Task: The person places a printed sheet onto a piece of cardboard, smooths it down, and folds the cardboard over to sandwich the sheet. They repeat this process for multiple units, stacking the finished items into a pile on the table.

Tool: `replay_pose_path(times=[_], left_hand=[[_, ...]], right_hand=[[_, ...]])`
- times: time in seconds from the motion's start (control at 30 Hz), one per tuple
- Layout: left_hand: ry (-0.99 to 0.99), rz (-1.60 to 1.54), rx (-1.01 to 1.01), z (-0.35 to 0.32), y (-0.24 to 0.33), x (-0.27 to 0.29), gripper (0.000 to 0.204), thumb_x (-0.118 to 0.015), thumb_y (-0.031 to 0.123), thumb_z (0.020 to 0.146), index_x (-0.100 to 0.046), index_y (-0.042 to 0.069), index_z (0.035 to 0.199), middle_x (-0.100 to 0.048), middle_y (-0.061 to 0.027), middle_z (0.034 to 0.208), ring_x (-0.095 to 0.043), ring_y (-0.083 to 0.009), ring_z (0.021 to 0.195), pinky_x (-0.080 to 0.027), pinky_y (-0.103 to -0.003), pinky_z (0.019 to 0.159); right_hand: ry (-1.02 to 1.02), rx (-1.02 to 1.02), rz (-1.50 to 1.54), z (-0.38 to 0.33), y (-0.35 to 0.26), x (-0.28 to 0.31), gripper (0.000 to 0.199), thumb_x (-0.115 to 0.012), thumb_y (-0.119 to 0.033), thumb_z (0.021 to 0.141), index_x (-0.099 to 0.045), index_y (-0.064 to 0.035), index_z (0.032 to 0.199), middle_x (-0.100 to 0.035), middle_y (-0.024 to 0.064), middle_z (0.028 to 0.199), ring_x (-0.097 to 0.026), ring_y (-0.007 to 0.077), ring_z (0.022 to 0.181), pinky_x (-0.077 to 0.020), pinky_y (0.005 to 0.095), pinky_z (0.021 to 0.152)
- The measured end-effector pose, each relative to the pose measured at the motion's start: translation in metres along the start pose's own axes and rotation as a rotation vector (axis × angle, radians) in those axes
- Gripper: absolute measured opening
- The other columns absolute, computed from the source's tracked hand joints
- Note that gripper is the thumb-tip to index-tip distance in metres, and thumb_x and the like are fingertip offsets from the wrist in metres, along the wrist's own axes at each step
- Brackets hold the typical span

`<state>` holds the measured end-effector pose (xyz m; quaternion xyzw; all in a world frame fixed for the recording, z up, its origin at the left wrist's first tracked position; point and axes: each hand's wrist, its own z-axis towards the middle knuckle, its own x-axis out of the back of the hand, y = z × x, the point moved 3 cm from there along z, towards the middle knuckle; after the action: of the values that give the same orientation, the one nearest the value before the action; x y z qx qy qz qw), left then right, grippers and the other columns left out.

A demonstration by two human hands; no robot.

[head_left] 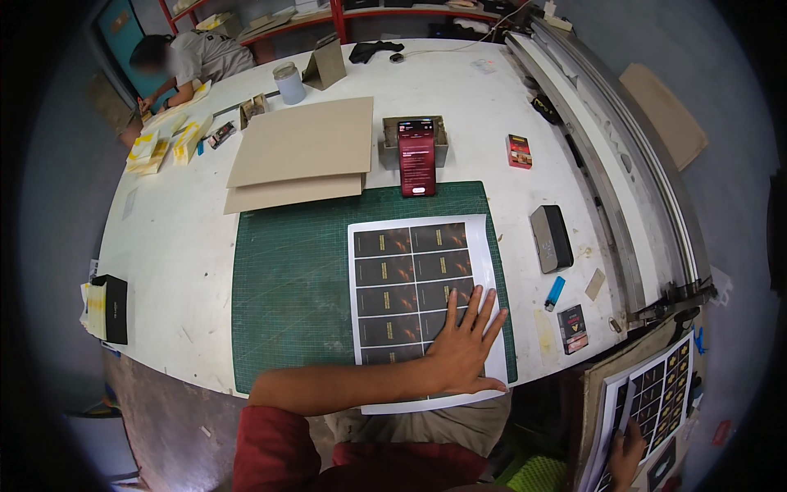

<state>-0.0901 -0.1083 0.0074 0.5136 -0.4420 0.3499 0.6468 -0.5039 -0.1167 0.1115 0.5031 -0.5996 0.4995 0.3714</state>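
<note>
My left hand (467, 353) lies flat with its fingers spread on a white printed sheet (385, 301). Dark card-like rectangles in two columns fill that sheet. Beneath it is a green cutting mat (287, 287), and the sheet's lower end hangs past the table's front edge. Down at the lower right, my right hand (627, 455) has its fingers closed at the edge of a printed sheet (648, 406) on a stack beside the table. That sheet's near edge looks bent up; my right thumb is hard to make out.
Beige boards (303, 139) lie behind the mat, beside a phone (416, 160) propped on a box. A black case (551, 238), blue lighter (555, 293) and small packs sit rightward. A long metal rail (639, 164) borders the right side. Another person (197, 66) works far left.
</note>
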Motion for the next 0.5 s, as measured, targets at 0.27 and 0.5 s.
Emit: replay_pose_path(times=[0.27,0.5], left_hand=[[0.114,-0.137,-0.069,-0.002,-0.002,0.008,0.101,-0.048,0.069,0.087,-0.021,-0.008,0.148,-0.018,-0.0430,0.146,-0.010,-0.0530,0.142,-0.007,-0.072,0.107],[0.674,-0.228,0.019,-0.095,-0.064,0.057,0.027,-0.069,0.004,0.082,-0.069,0.005,0.110,-0.060,-0.0195,0.128,-0.052,-0.0307,0.128,-0.025,-0.056,0.115]], right_hand=[[0.292,0.066,0.046,-0.016,-0.019,0.002,0.045,-0.048,-0.023,0.099,-0.050,0.0060,0.133,-0.059,0.0300,0.123,-0.056,0.0444,0.114,-0.0435,0.0421,0.098],[0.813,-0.293,-0.212,-0.054,0.166,0.061,0.044,-0.042,-0.029,0.103,-0.051,0.0011,0.134,-0.056,0.0251,0.127,-0.054,0.0371,0.116,-0.0460,0.0410,0.095]])
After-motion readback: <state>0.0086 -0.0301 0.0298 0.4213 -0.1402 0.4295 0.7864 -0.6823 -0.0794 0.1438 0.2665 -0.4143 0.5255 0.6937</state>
